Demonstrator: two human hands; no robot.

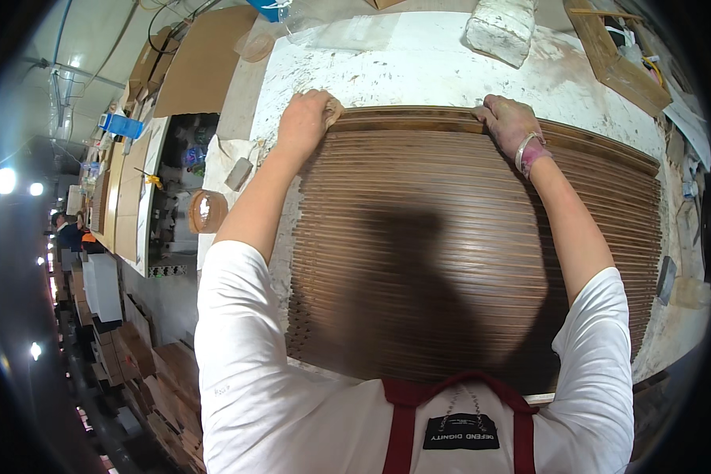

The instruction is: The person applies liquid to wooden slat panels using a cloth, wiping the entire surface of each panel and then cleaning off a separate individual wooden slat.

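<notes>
Long dark brown wooden strips (419,186) lie side by side across the worktable, with my shadow over their middle. Both of my arms reach to the far edge of this layer. My left hand (302,125) is closed on a crumpled tan cloth (334,112) at the left end of the farthest wooden strip (411,120). Farther right, my right hand (512,126), stained purplish with a bracelet at its wrist, is curled over the same far edge. Its fingertips are partly hidden, and a small pale bit shows by the thumb.
A white, stained tabletop (355,71) stretches behind the strips. At the back stand a whitish block (502,30) and a wooden tray (620,67). To the left are a grey block (238,174), an amber jar (208,212) and a cardboard sheet (201,67). A dark block (666,280) lies right.
</notes>
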